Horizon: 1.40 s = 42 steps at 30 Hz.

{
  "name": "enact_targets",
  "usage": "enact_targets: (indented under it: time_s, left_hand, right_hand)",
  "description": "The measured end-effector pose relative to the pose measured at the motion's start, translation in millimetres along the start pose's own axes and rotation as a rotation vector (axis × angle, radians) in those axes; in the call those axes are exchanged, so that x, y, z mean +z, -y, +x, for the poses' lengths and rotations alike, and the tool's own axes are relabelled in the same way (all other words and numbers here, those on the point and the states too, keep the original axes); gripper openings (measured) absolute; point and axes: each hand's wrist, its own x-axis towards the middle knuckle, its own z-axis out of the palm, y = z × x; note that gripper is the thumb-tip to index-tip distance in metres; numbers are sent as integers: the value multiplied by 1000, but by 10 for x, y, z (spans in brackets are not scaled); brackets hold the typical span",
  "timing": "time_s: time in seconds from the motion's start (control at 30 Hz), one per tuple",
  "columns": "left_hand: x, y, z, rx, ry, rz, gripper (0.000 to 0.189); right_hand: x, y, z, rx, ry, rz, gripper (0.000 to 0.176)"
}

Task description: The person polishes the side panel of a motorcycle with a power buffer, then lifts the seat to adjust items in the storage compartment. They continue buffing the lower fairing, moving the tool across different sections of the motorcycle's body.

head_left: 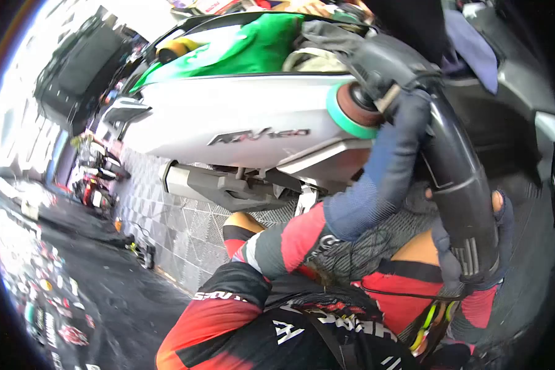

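Note:
A black polisher (453,166) lies across the right side of the view. Its round pad, brown with a green rim (345,114), rests against the silver side panel (240,108) of a scooter, right of the lettering. My left hand (407,123), in a dark blue glove, is closed around the polisher near its head. My right hand (502,237), gloved with bare fingertips showing, grips the polisher's rear body from below. The pad's far edge is hidden behind the tool head.
A green cloth (246,46) and a grey cloth (333,37) lie on top of the scooter. Its exhaust (222,185) juts out below the panel. A black case (83,68) stands at upper left, with small motorcycles (95,185) beyond. A dark sheet (105,302) spreads at lower left.

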Motion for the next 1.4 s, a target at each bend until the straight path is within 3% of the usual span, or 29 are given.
enact_targets:
  time_s: [0.13, 0.23, 0.3, 0.33, 0.37, 0.5, 0.57, 0.63, 0.7, 0.77, 0.87, 0.97, 1.0, 1.1, 1.13, 1.17, 1.2, 1.23, 1.3, 1.33, 1.4]
  left_hand:
    - [-32, -190, 11, 257, -63, 98, 42]
    - [-142, -441, -68, 206, -27, 95, 45]
    - [-131, -640, -172, 215, -178, -21, 41]
    - [-211, -685, -158, 256, -177, -62, 43]
    - [-263, -793, -181, 271, -174, -67, 43]
    - [-490, -1210, -215, 317, -132, -154, 49]
    - [-444, -1487, -298, 383, -132, -215, 51]
    - [-494, -1661, -317, 532, -90, -172, 55]
    - [-624, -1762, -277, 557, -38, -228, 51]
    - [-825, -1818, -95, 636, -63, -234, 52]
    - [-1022, -1917, -1, 671, -86, -242, 56]
    - [-1174, -1881, 61, 1120, -345, 383, 47]
    - [-1163, -1830, 54, 1097, -336, 365, 47]
    - [-1072, -1762, 47, 627, -127, -254, 42]
    - [-1043, -1734, 70, 463, -58, -446, 40]
    - [-1082, -1593, 191, 449, -52, -454, 40]
    - [-1164, -1360, 382, 519, -12, -347, 38]
    - [-1045, -1352, 365, 590, 27, -240, 36]
    - [-639, -1389, -78, 669, 414, -270, 32]
    - [-497, -1344, -148, 665, 414, -280, 32]
    - [-223, -1181, -180, 835, -102, 76, 41]
  right_hand:
    - [111, 189, 176, -49, -38, -213, 89]
    - [313, 122, 415, -143, -98, -353, 87]
    - [440, 114, 546, -85, -83, -526, 84]
    - [609, 185, 556, 102, 21, -565, 81]
    - [735, 200, 629, 103, 29, -579, 81]
    - [1392, 108, 913, 148, -49, -964, 76]
    - [1596, 83, 1094, 20, 29, -1301, 73]
    - [1848, 70, 1242, 1, 1, -1431, 68]
    - [2010, 161, 1424, 52, 136, -1498, 55]
    - [2040, 306, 1484, -85, 377, -1619, 37]
    - [2217, 262, 1553, -76, 339, -1585, 31]
    - [2242, 281, 1568, -335, 344, -1818, 43]
    - [2237, 348, 1577, -328, 309, -1822, 43]
    - [2225, 529, 1578, -576, 880, -2196, 47]
    - [2183, 475, 1487, -409, 501, -2066, 54]
    - [2151, 382, 1412, -252, 148, -1890, 62]
    - [1945, 595, 1447, -221, 206, -1846, 73]
    - [1866, 486, 1361, -270, 62, -1744, 72]
    - [1784, 429, 1192, -187, 12, -1687, 74]
    - [1746, 414, 1117, -109, -24, -1625, 76]
    - [1570, 435, 953, -59, -98, -1525, 78]
